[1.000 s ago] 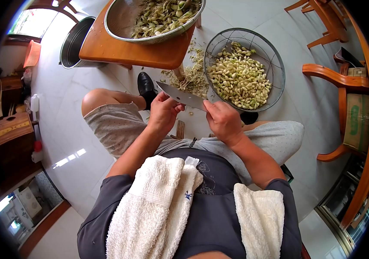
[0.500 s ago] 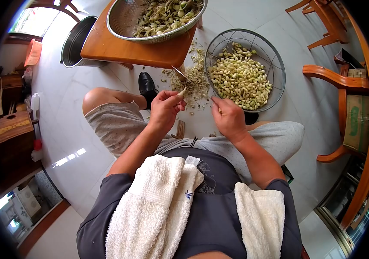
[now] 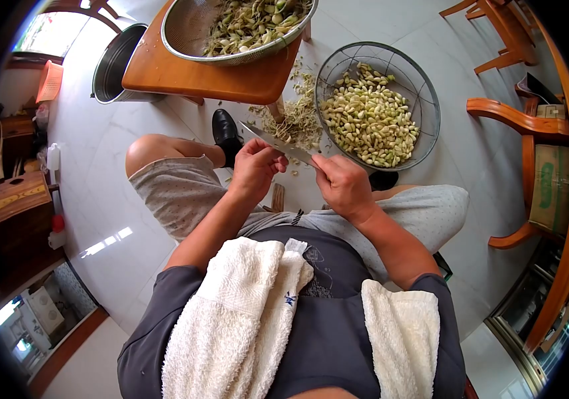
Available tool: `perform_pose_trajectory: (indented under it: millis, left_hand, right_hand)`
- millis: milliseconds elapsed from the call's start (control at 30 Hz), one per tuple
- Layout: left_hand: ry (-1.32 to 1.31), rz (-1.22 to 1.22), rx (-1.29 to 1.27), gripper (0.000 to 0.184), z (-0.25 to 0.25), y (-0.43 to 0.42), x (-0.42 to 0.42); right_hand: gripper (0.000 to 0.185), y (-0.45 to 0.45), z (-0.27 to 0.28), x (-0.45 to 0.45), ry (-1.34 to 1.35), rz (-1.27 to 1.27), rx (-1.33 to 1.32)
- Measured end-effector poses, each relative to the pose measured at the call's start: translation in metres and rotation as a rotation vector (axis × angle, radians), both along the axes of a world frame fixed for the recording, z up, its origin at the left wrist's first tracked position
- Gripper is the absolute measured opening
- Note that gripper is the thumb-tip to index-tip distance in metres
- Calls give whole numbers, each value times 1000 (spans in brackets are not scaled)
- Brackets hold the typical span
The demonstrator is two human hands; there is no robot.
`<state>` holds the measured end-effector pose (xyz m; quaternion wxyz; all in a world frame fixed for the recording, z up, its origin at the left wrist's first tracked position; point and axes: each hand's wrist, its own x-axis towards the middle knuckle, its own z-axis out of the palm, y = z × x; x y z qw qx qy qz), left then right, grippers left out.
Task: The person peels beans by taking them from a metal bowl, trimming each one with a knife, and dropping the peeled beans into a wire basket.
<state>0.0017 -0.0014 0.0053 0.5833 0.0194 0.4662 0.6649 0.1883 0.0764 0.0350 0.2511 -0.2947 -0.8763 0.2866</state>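
Note:
My right hand [image 3: 346, 187] is closed round the handle of a knife [image 3: 278, 143], whose blade points left across to my left hand. The fingers of my left hand [image 3: 256, 170] are pinched together just under the blade; in the half-second-old frame they held a pale bulb, now mostly hidden. Beyond my right hand a round wire-framed basket [image 3: 429, 126] holds many pale trimmed bulbs [image 3: 371, 120]. A metal colander [image 3: 181, 33] with untrimmed bulbs [image 3: 251, 26] rests on an orange wooden stool [image 3: 198, 83]. Stringy trimmings [image 3: 301, 123] lie on the floor by the stool leg.
A dark metal bucket [image 3: 113, 66] stands left of the stool. My black shoe [image 3: 224, 126] is near the trimmings. Wooden chairs [image 3: 521, 123] and a cardboard box [image 3: 551, 186] are at the right. White towels [image 3: 231, 306] hang over my chest.
Half a second ago the blade was tilted away and the bulb showed in my left fingers. Now the blade lies across my left fingertips again, its face turned more edge-on than a second ago.

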Motion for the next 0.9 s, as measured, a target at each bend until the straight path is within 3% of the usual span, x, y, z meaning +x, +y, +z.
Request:
perform_pose_trajectory:
  millis: [300, 400, 633, 767, 900]
  left_hand:
    - [166, 6, -31, 9, 0, -4, 1]
    - [107, -11, 43, 11, 6, -6, -5]
    - [-354, -127, 229, 17, 23, 5, -13]
    - [-233, -192, 206, 25, 46, 43, 3]
    - [429, -530, 102, 63, 77, 110, 42]
  right_hand:
    - [15, 3, -19, 11, -84, -42, -98]
    - [16, 19, -35, 26, -641, -88, -312]
    - [20, 27, -40, 23, -633, -105, -445]
    - [19, 25, -51, 25, -740, 45, -358]
    - [21, 19, -65, 26, -747, 151, -354]
